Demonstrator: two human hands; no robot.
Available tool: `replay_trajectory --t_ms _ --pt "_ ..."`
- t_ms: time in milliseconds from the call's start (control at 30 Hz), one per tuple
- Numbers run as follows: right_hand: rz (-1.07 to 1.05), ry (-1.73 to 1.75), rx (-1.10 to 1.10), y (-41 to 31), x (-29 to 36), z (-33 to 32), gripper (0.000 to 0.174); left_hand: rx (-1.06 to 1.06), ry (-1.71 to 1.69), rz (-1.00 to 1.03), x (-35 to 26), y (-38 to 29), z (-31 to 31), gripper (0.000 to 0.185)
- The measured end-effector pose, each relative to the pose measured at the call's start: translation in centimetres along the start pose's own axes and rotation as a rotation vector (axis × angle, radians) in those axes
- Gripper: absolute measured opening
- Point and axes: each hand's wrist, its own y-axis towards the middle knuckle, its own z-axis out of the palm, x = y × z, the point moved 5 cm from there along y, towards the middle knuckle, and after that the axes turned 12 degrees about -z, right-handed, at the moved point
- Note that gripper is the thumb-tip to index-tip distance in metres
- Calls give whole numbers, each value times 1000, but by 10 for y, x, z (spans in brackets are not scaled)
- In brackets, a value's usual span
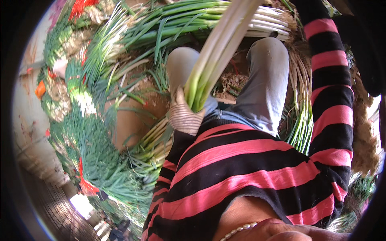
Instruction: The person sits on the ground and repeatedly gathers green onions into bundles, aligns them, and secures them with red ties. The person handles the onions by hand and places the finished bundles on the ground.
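In a striped glove, my left hand (186, 117) grips several thick spring onion stalks (217, 54) near their green part. The stalks slant up across my left knee, with their pale shafts running out of the top of the picture. My right arm (330, 78), in a black and pink striped sleeve, stretches forward along the right side. My right hand is out of view beyond the upper edge. Beyond my knees lies a heap of long spring onions (184, 22), green leaves to the left and white shafts to the right.
Beside my right leg are thin brownish stalks with green ends (298, 81). More spring onions (153, 141) lie by my left elbow. Tied green bundles (79, 90) and piled greens (99, 147) line the left, with red plastic (86, 180) among them. Scraps (233, 81) litter the ground between my legs.
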Motion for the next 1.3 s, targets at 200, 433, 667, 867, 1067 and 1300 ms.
replay_trajectory --t_ms 200,433,667,867,1067,1300 --pt "-499 -1015 140 57 -3 51 19 -145 -51 -113 34 65 -26 84" --pt "-10 -849 -9 10 -140 99 27 -401 374 130 -26 306 -187 82" --pt "338 -782 373 -175 -296 107 40 -130 640 679 -88 479 -21 84" --pt "1089 -560 415 -370 -389 24 49 287 722 731 -165 424 170 87" --pt "991 -566 603 -349 -394 30 51 476 761 629 -135 415 204 97" --pt "866 -764 796 -360 -464 64 69 369 712 740 -124 403 210 106"
